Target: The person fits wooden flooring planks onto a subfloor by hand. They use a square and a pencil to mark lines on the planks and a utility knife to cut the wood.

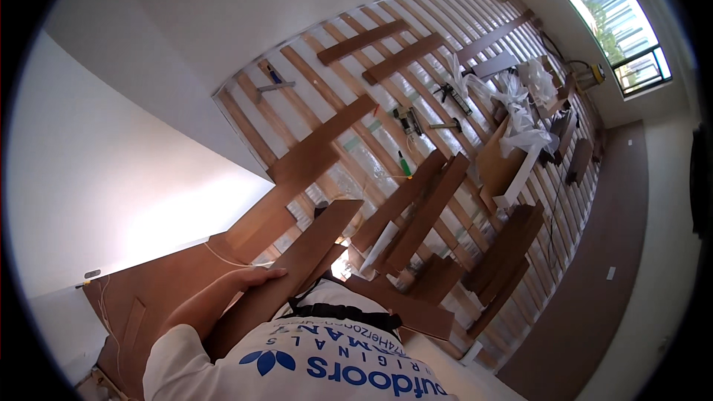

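My left hand (251, 278) grips the edge of a long brown floorboard (316, 241) held slanting in front of my body. The thumb lies along its top face, and the other fingers are mostly hidden at the edge. Beneath this board, close to my waist, part of another brown board (324, 263) shows. My right hand does not appear in the picture. Laid boards (293, 171) run beside the white wall corner, just past the far end of the held board.
Wooden battens (308, 73) cross the floor with gaps between them. Loose planks (427, 215) lie in stacks to the right. A hammer (445, 125), a caulking gun (454, 98) and a green-handled tool (404, 163) lie farther off. Plastic wrap (512, 100) covers an opened carton (499, 163).
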### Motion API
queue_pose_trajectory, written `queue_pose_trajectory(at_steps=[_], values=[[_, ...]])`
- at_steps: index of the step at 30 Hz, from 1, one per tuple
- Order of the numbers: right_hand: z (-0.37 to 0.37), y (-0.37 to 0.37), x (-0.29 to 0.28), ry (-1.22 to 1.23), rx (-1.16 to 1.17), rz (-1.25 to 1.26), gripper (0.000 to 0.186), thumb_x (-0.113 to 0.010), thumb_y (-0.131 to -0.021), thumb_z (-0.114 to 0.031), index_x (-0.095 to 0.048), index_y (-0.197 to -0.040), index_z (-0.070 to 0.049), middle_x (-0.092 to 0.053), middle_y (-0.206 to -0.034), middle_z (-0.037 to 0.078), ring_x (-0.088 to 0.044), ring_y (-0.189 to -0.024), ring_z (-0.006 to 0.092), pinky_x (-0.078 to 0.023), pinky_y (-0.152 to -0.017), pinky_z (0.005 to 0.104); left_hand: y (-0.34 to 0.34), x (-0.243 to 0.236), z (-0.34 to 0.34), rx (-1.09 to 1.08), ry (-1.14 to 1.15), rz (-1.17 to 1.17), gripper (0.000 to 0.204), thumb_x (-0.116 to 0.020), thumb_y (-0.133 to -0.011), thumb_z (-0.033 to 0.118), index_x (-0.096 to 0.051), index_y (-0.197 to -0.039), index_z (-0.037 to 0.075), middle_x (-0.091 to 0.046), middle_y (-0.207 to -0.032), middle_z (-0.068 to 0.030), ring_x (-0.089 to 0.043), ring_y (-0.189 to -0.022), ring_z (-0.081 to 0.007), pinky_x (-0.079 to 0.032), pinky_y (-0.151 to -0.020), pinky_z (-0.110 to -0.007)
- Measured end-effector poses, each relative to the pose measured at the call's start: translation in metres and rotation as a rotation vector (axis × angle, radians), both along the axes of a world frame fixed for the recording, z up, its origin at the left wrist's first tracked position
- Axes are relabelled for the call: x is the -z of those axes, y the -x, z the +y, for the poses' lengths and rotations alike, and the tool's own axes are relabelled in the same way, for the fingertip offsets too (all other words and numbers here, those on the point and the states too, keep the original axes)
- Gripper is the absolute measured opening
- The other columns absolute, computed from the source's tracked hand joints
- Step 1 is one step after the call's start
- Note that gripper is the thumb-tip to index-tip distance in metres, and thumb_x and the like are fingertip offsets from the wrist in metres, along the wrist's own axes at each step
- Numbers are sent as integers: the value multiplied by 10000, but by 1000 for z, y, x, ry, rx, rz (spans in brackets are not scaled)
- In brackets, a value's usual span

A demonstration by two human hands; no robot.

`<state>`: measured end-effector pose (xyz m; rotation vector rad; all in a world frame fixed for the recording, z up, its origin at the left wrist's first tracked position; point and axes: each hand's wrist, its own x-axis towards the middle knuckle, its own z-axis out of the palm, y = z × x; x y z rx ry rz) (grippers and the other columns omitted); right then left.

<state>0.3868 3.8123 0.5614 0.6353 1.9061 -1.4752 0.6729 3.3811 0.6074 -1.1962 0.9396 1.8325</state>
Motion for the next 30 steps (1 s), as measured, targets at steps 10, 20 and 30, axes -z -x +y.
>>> queue_pose_trajectory(at_steps=[10,20,30], values=[[-174,209,-33,-102,-194,59,438,-773,-986,-460,-730,-1104,-41,-708,-831,75,-662,-679,203,-549,-630,362,147,4,-149,-114,21,81,852,-672,-998,691,-627,-1491,-3,-720,-1372,-175,-726,-1188,-291,-579,-1011,-390],[-376,424,-8,-171,-665,139,456,-775,-987,-465,-726,-1114,-29,-706,-828,76,-655,-661,196,-542,-611,358,179,53,-187,-324,175,-88,813,-801,-890,645,-710,-1408,25,-772,-1275,-166,-749,-1134,-290,-594,-980,-444],[-581,574,31,-408,-1370,218,446,-781,-993,-439,-669,-1186,-53,-648,-787,41,-567,-611,132,-473,-551,326,246,75,-49,-673,378,-538,711,-917,-853,400,-683,-1343,-59,-777,-1248,-231,-754,-1163,-329,-579,-1027,-428]])
